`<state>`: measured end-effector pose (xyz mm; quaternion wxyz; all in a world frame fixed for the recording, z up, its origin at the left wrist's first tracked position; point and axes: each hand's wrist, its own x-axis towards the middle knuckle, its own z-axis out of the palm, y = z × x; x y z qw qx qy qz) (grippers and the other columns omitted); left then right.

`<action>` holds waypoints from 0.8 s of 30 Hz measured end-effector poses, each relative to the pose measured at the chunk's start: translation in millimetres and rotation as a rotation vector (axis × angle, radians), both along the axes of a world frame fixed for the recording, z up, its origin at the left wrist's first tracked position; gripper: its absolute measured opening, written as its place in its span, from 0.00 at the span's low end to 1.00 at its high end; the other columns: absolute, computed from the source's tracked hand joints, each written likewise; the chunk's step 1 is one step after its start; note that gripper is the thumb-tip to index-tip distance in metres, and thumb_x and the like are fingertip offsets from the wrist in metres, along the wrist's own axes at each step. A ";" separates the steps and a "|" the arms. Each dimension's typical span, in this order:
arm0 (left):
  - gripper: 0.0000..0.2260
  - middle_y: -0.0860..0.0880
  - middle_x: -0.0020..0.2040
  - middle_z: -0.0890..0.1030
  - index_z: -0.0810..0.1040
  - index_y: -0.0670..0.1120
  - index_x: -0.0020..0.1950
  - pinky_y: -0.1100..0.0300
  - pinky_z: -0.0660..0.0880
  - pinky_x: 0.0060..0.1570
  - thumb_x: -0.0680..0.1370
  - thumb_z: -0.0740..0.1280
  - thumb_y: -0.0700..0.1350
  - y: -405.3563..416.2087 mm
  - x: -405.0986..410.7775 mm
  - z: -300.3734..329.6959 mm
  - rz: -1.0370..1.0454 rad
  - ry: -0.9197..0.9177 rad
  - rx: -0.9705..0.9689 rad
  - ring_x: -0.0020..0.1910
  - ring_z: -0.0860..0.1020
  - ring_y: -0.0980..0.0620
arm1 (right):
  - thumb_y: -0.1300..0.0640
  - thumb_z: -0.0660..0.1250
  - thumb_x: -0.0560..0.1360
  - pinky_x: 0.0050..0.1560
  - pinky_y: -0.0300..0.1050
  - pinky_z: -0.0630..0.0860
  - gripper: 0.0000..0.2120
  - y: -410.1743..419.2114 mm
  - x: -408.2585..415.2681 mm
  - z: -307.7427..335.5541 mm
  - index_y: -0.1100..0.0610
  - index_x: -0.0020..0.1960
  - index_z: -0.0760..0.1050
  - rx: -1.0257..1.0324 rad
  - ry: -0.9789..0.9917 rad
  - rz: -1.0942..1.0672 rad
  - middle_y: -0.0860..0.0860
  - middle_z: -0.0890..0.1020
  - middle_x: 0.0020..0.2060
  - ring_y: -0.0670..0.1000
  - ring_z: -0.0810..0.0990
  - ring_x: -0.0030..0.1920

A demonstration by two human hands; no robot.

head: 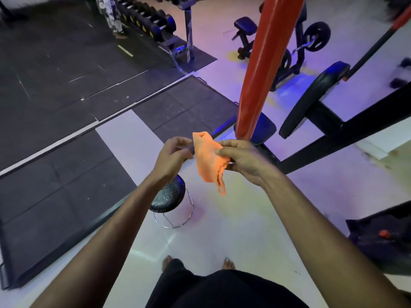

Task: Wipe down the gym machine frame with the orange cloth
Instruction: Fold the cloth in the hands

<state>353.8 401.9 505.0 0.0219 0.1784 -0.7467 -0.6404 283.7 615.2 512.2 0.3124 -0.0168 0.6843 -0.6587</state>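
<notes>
The orange cloth (210, 161) hangs in mid-air in front of me, crumpled, its lower corner dangling. My right hand (241, 158) pinches its right side between thumb and fingers. My left hand (174, 155) is at the cloth's upper left edge with its fingers curled toward it; whether they grip it is unclear. The gym machine frame rises just beyond: a thick red upright post (264, 63) standing on black base bars (333, 138). Neither hand nor the cloth touches the frame.
A small round black stool (171, 196) with chrome legs stands on the white floor under my hands. Black padded rollers (311, 101) sit right of the post. Rubber mats cover the left floor; a dumbbell rack (153, 23) and a bench stand farther back.
</notes>
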 end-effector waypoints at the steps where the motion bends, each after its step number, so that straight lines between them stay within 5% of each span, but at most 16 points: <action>1: 0.20 0.45 0.60 0.85 0.81 0.43 0.64 0.72 0.75 0.41 0.72 0.72 0.37 -4.8 -9.4 -2.9 -0.043 -0.018 0.016 0.48 0.83 0.57 | 0.66 0.68 0.84 0.48 0.45 0.85 0.13 -1.8 -1.0 3.2 0.59 0.66 0.84 -0.008 0.004 -0.006 0.51 0.88 0.45 0.48 0.85 0.43; 4: 0.29 0.44 0.63 0.86 0.79 0.42 0.70 0.69 0.78 0.44 0.68 0.75 0.40 -24.8 -43.9 -10.1 -0.230 -0.022 0.080 0.56 0.84 0.52 | 0.64 0.68 0.84 0.48 0.47 0.83 0.13 -5.6 -3.0 7.6 0.58 0.66 0.85 -0.028 0.012 -0.058 0.53 0.87 0.46 0.50 0.83 0.43; 8: 0.15 0.49 0.46 0.86 0.84 0.39 0.57 0.63 0.77 0.44 0.74 0.74 0.45 -49.2 -82.8 -0.1 -0.403 0.143 0.000 0.44 0.83 0.55 | 0.64 0.68 0.84 0.51 0.49 0.84 0.13 -20.9 3.7 9.3 0.59 0.66 0.85 -0.043 0.037 -0.232 0.55 0.87 0.48 0.52 0.84 0.46; 13: 0.08 0.61 0.51 0.72 0.87 0.58 0.53 0.51 0.76 0.59 0.75 0.73 0.49 -78.7 -125.8 20.9 -0.425 0.523 -0.429 0.57 0.76 0.49 | 0.59 0.71 0.84 0.56 0.51 0.84 0.09 -55.4 24.7 26.7 0.57 0.62 0.86 0.067 0.123 -0.525 0.51 0.89 0.43 0.50 0.87 0.46; 16: 0.16 0.61 0.40 0.73 0.86 0.64 0.51 0.58 0.73 0.48 0.78 0.72 0.40 -81.4 -141.5 41.1 -0.468 0.677 -0.350 0.41 0.73 0.56 | 0.52 0.73 0.84 0.44 0.47 0.79 0.10 -74.5 33.8 47.1 0.60 0.54 0.86 0.190 0.229 -0.719 0.51 0.89 0.38 0.55 0.89 0.39; 19: 0.10 0.55 0.33 0.66 0.87 0.55 0.55 0.55 0.71 0.41 0.79 0.74 0.40 -76.2 -155.8 61.3 -0.482 0.703 -0.223 0.35 0.68 0.53 | 0.48 0.74 0.84 0.34 0.41 0.77 0.17 -87.2 42.6 72.9 0.61 0.46 0.84 0.276 0.377 -0.935 0.55 0.89 0.38 0.55 0.85 0.32; 24: 0.06 0.55 0.30 0.65 0.87 0.50 0.55 0.59 0.69 0.36 0.79 0.79 0.44 -56.9 -164.2 93.0 -0.530 0.733 -0.099 0.33 0.68 0.54 | 0.48 0.76 0.82 0.39 0.47 0.79 0.17 -96.3 54.5 110.5 0.57 0.41 0.78 0.401 0.717 -1.181 0.50 0.83 0.31 0.50 0.80 0.31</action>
